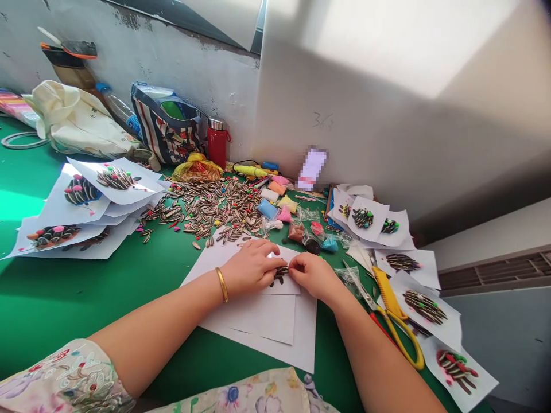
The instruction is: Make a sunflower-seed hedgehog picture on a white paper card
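Note:
On a small white paper card (286, 288) sits a dark figure (278, 277) with striped sunflower seeds stuck on it, mostly covered by my fingers. My left hand (253, 267) rests over the card with its fingers stretched out, the fingertips touching the figure. At the figure's right edge, my right hand (315, 276) has thumb and forefinger pinched together; whatever is between them is hidden. Beneath the card are more white sheets (262, 327). Just beyond my hands spreads a heap of loose sunflower seeds (215, 206).
Small packs of coloured clay (269, 210) lie behind my right hand. Yellow-handled scissors (398, 332) and a yellow comb-like tool (387, 293) are beside my right forearm. Finished seed cards (424, 307) line the right edge; others (81, 206) are stacked left. A red flask (217, 143) stands by the wall.

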Motion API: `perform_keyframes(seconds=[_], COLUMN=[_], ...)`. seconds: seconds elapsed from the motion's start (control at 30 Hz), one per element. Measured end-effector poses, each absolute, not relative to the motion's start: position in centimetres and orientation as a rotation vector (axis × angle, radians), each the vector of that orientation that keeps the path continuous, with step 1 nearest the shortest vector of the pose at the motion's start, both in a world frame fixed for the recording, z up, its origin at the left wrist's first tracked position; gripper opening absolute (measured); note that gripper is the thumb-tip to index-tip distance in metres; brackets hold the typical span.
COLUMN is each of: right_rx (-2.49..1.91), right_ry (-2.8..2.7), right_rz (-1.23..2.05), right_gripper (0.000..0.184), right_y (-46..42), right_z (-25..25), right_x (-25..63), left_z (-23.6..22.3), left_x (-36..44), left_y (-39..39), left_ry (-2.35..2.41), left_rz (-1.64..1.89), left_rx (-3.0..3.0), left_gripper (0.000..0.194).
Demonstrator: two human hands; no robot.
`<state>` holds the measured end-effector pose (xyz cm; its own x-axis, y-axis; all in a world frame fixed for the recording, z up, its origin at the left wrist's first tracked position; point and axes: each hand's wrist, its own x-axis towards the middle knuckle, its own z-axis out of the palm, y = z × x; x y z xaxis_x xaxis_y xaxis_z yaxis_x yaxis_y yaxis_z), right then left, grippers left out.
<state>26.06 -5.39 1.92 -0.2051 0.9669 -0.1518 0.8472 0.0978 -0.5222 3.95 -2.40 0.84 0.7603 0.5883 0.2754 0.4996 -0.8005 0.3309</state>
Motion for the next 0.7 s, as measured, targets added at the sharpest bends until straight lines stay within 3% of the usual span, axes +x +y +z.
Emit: perform_keyframes(seconds=[0.3,0.7], right_rx=[-1.816,-1.902], right_ry=[-2.176,-2.124], right_rz=[0.788,0.758], right_gripper=[0.011,0.013], right_y=[-5.2,-5.2], right_z=[1.9,1.7], right_x=[26.3,25.9], left_z=[-0.1,-0.1], left_x=[3.5,3.6], left_y=[-1.0,-1.0], left_ry=[1.017,0.908], left_rz=[0.678,0.586], left_rx=[2.529,2.555], left_gripper=[0.035,0.044])
